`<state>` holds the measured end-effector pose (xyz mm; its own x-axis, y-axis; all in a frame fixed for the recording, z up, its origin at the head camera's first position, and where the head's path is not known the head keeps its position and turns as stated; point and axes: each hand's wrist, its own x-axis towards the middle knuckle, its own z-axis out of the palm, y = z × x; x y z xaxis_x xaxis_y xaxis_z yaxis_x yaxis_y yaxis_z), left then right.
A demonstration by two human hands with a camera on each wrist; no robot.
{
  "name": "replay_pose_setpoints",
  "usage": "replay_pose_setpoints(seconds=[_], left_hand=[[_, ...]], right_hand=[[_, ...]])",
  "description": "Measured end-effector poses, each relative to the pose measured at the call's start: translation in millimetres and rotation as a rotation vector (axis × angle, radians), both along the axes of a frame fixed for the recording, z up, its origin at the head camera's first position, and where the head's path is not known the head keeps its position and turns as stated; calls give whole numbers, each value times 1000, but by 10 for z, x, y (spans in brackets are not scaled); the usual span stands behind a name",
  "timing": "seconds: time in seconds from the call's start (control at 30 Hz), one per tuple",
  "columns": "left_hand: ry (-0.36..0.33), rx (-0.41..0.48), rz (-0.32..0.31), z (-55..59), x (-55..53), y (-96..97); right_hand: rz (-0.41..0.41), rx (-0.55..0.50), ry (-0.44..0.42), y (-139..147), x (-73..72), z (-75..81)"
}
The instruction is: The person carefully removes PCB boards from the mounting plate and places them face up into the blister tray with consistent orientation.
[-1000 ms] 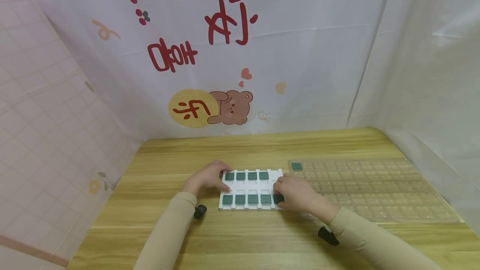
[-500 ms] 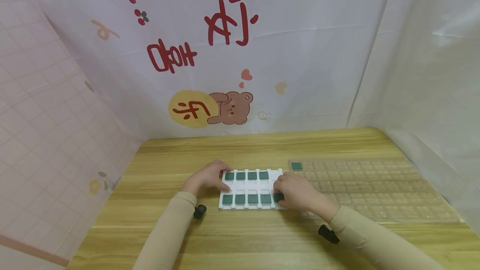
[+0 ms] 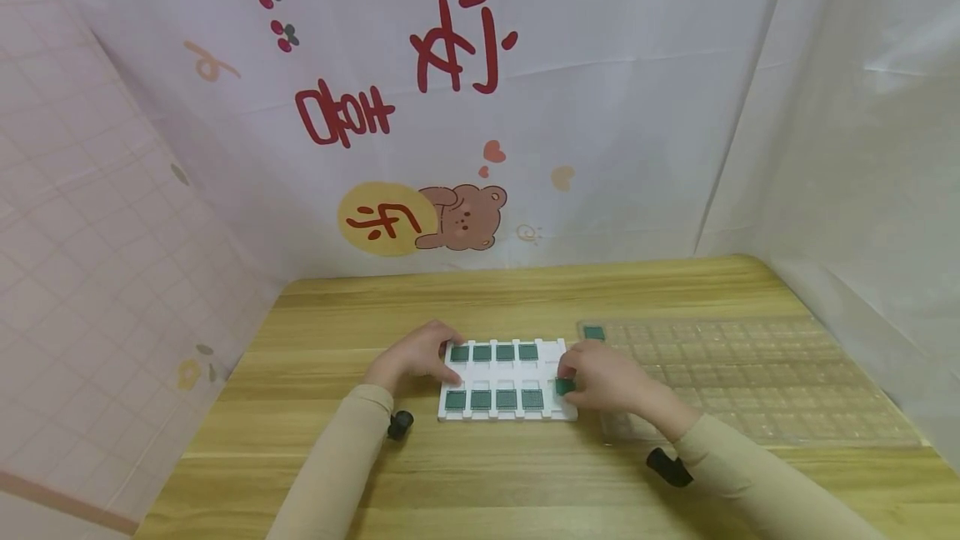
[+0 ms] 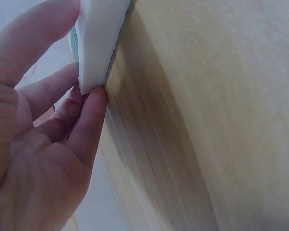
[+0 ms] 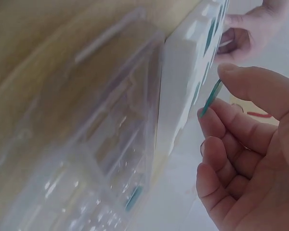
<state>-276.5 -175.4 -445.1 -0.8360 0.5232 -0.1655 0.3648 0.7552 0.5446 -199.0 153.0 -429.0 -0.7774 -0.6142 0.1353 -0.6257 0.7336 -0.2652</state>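
Note:
A white tray lies on the table with two rows of green square chips, such as this chip. My left hand holds its left end; in the left wrist view, the fingers touch the white edge. Between thumb and fingertip, my right hand pinches one green chip by its edges, over the right end of the tray. The right wrist view shows this chip apart from the tray, tilted. The near-right slot under it is partly hidden by the hand.
To the right lies a clear plastic tray with many compartments, close to the white tray. One green chip sits in its far-left corner. A curtain stands behind the wooden table.
My right hand has shifted slightly right and lifted the chip out of the near-right slot of the white tray. The left hand has stayed in place.

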Motion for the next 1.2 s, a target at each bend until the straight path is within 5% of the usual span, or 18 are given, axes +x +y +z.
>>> replay_pose_setpoints(seconds=[1.2], left_hand=[[8, 16, 5, -1, 18, 40]], right_hand=[[-90, -120, -69, 581, -187, 77]])
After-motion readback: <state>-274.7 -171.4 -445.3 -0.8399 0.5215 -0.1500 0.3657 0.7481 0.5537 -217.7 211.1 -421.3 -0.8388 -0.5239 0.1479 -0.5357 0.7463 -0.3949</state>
